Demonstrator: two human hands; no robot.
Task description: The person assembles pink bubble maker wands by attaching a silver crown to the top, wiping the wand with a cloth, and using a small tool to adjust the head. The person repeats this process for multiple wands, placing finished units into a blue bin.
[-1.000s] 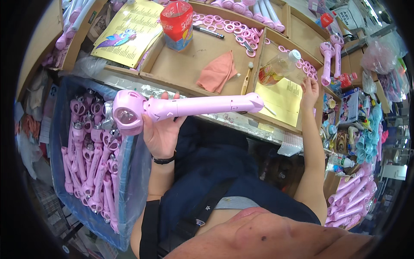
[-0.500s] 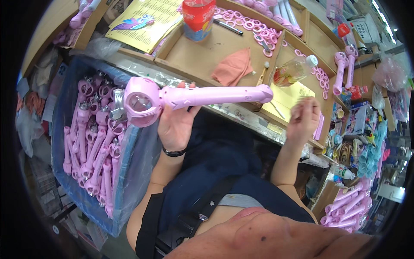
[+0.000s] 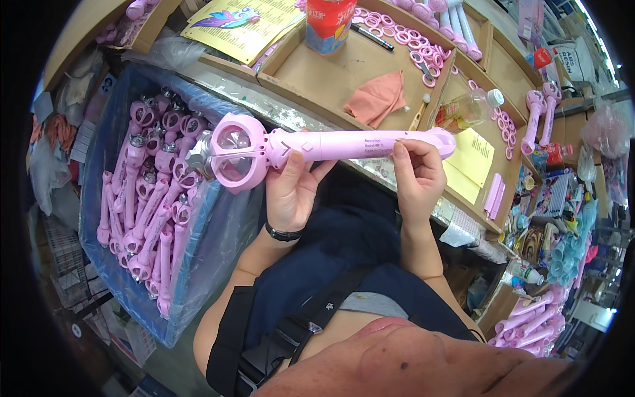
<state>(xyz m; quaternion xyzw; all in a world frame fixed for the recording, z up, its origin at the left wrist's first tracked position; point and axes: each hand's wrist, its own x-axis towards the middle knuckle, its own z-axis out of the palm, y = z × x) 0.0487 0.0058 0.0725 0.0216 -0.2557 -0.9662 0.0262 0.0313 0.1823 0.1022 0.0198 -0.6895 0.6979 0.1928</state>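
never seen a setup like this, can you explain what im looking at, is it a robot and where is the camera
There is no robot: these are a person's bare hands. The view comes from a wide camera worn on the head, looking down, so straight edges bend near its rim.

The left hand holds a pink wand with a silver tip. The right hand is at the handle, fingers curled; whether it pinches anything small, I cannot tell.

On the bench, a cardboard tray holds a red bottle, a pen, an orange cloth and pink rings. At left, a bin with a blue liner holds more pink wands.
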